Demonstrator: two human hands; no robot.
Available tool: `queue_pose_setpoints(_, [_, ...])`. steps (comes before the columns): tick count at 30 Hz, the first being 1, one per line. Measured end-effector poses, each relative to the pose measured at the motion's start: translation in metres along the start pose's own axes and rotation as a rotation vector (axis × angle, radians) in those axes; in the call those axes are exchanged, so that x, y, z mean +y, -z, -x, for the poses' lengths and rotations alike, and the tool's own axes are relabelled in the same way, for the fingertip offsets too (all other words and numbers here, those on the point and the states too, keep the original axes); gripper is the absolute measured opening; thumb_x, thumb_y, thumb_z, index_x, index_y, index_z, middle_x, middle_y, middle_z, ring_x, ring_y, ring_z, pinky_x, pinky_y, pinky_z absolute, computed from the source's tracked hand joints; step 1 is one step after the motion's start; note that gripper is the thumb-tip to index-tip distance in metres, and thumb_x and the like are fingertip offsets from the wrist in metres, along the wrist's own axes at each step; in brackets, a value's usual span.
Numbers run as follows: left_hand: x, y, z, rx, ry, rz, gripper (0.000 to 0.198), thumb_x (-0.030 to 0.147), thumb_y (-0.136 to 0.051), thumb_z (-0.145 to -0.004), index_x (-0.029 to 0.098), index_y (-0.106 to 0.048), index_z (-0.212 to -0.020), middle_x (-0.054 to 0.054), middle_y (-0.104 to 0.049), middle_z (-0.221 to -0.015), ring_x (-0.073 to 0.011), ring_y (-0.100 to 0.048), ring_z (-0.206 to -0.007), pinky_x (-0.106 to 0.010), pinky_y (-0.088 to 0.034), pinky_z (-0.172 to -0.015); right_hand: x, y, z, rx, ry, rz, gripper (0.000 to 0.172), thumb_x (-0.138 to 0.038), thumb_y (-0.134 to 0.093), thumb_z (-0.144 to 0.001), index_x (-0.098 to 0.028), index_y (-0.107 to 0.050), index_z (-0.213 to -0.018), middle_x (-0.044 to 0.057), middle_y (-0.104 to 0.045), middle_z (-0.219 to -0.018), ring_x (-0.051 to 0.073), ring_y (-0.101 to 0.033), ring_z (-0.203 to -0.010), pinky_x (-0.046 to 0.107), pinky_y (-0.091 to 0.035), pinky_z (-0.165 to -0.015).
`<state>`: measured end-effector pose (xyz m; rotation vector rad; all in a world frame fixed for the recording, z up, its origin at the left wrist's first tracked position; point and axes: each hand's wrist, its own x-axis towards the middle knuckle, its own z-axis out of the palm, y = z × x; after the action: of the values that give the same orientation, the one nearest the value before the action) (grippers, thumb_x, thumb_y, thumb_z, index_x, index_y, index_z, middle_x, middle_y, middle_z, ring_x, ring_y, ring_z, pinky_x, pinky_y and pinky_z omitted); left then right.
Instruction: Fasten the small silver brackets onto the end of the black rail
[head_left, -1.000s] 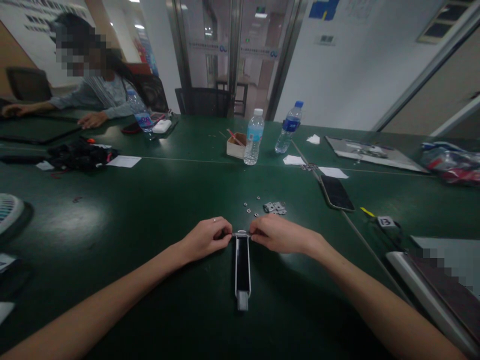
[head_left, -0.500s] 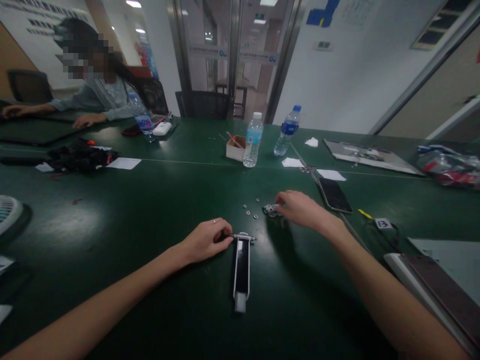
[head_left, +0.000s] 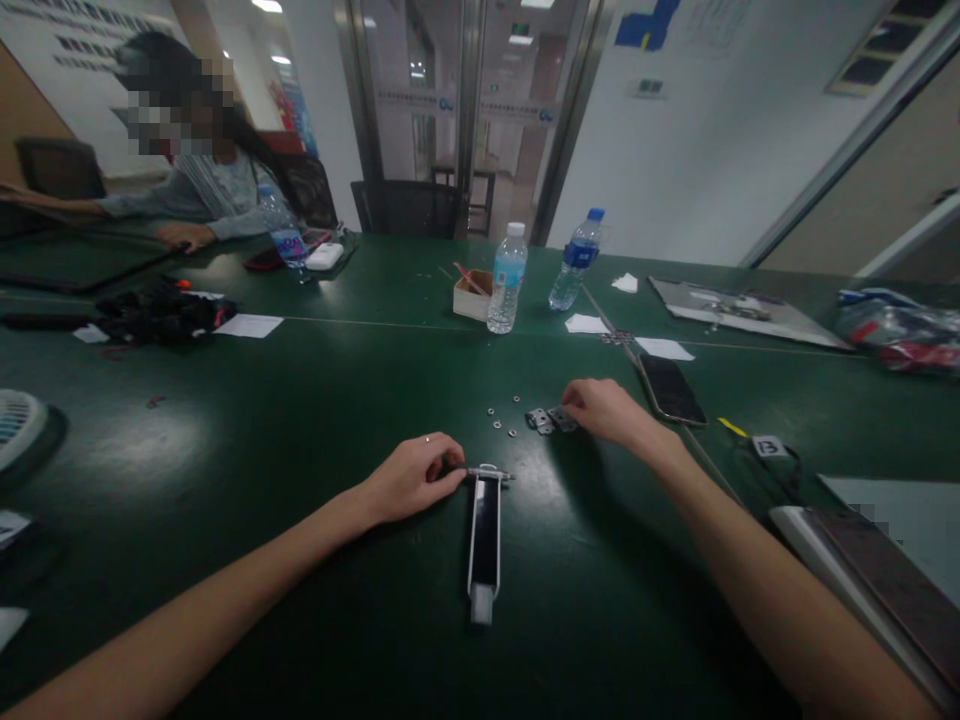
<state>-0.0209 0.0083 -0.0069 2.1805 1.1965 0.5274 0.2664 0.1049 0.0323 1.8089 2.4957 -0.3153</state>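
My left hand is closed around the dark end of a thin metal rod. The rod lies crosswise over the top end of a long, narrow piece with a white frame, a dark middle and a pale block at its near end. Further right, the fingertips of my right hand are pinched together at the right edge of a small grey metal plate with holes. Beside it lies a similar metal plate. Several small nuts are scattered to the left of the plates.
Two water bottles and a small box stand further back. A phone lies right of my right hand, near a tagged cable. A notebook is at the near right. Another person sits at the far left.
My right hand has shifted slightly right, uncovering more of the small metal plates. My left hand and the rod have stayed in place. The other person's far arm has lifted.
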Motion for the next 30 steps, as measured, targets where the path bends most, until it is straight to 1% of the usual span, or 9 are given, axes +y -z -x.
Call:
queue_pose_setpoints(2, [0.001,0.000,0.000,-0.001,0.002,0.007,0.018,0.029,-0.052,-0.088,0.015,-0.059,-0.098,-0.002,-0.056,-0.084,-0.0127,-0.050,-0.064,-0.023,-0.042,-0.056,-0.002,0.004,0.003,0.002,0.000,-0.007,0.025,-0.013,-0.049,-0.080,-0.011,-0.068,-0.097,0.012,-0.071,-0.093,0.023,-0.065,-0.087,0.029,-0.045,-0.073])
queue_pose_setpoints(5, [0.002,0.001,0.000,-0.009,0.000,0.011,0.018,0.028,-0.052,-0.088,0.014,-0.059,-0.098,-0.003,-0.056,-0.085,-0.0128,-0.050,-0.064,-0.023,-0.043,-0.056,-0.007,0.010,0.008,-0.025,0.037,-0.035,0.024,-0.015,-0.051,-0.079,-0.012,-0.069,-0.096,0.010,-0.071,-0.091,0.022,-0.066,-0.085,0.030,-0.047,-0.074])
queue_pose_setpoints(11, [0.001,0.002,0.000,-0.013,-0.020,0.002,0.018,0.028,-0.052,-0.089,0.014,-0.059,-0.098,-0.002,-0.056,-0.085,-0.0126,-0.050,-0.065,-0.023,-0.042,-0.056,-0.024,0.019,0.021,-0.166,0.177,-0.144,0.022,-0.020,-0.053,-0.082,-0.013,-0.068,-0.096,0.007,-0.072,-0.090,0.017,-0.066,-0.080,0.027,-0.048,-0.070])
queue_pose_setpoints(14, [-0.002,0.001,0.001,-0.020,-0.030,-0.005,0.017,0.028,-0.053,-0.090,0.015,-0.059,-0.098,-0.002,-0.056,-0.085,-0.0124,-0.050,-0.065,-0.022,-0.042,-0.056,-0.031,0.022,0.027,-0.239,0.218,-0.160,0.021,-0.020,-0.054,-0.082,-0.013,-0.069,-0.095,0.006,-0.071,-0.090,0.016,-0.065,-0.077,0.026,-0.048,-0.067])
queue_pose_setpoints(23, [-0.001,-0.001,0.000,0.006,-0.067,-0.016,0.012,0.024,-0.055,-0.087,0.015,-0.060,-0.093,-0.001,-0.056,-0.082,-0.0117,-0.049,-0.063,-0.022,-0.040,-0.055,-0.038,0.017,0.032,-0.384,0.310,-0.191,0.021,-0.020,-0.058,-0.078,-0.016,-0.067,-0.096,0.005,-0.068,-0.091,0.016,-0.062,-0.077,0.027,-0.045,-0.065])
queue_pose_setpoints(27, [0.001,0.000,0.000,-0.003,-0.063,-0.017,0.013,0.024,-0.054,-0.087,0.015,-0.060,-0.094,-0.001,-0.056,-0.081,-0.0115,-0.049,-0.063,-0.022,-0.040,-0.055,-0.046,0.016,0.037,-0.413,0.400,-0.218,0.018,-0.018,-0.057,-0.079,-0.017,-0.067,-0.093,0.004,-0.067,-0.089,0.015,-0.061,-0.078,0.027,-0.045,-0.067])
queue_pose_setpoints(30, [0.001,0.001,0.000,-0.011,-0.075,-0.020,0.014,0.025,-0.053,-0.088,0.015,-0.060,-0.094,-0.001,-0.056,-0.082,-0.0117,-0.049,-0.063,-0.022,-0.040,-0.055,-0.053,0.016,0.038,-0.433,0.470,-0.270,0.018,-0.013,-0.055,-0.079,-0.016,-0.067,-0.093,0.003,-0.067,-0.090,0.014,-0.061,-0.080,0.026,-0.045,-0.068])
